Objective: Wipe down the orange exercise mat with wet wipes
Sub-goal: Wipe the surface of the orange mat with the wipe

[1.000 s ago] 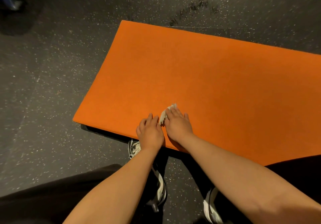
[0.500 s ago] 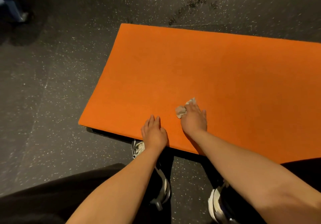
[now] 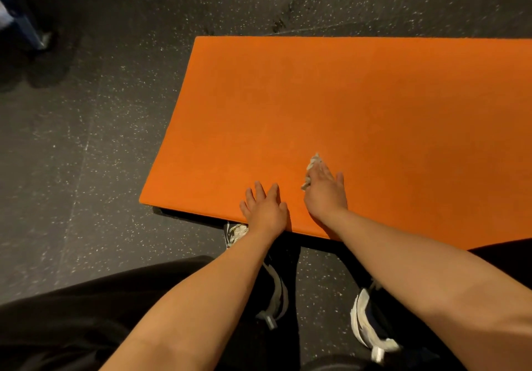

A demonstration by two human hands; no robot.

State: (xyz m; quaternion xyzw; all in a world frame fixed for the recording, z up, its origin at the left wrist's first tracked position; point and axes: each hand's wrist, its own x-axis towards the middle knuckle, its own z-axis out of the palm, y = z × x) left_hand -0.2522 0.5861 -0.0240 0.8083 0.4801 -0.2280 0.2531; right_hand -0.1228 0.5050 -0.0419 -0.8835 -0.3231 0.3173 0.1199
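The dark speckled rubber floor [image 3: 86, 169] carries the flat orange foam exercise mat [image 3: 345, 111], its left corner and near edge just ahead of my white trainers [image 3: 365, 321]. My left grip [image 3: 264, 212] rests flat, fingers spread, at that edge. My right grip [image 3: 325, 195] presses straight-fingered on the crumpled white wet wipe [image 3: 311, 169]; open mat stretches beyond.

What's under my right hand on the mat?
A crumpled wipe, pressed onto the mat. Only its edge shows beyond the right hand; the rest of it is covered.
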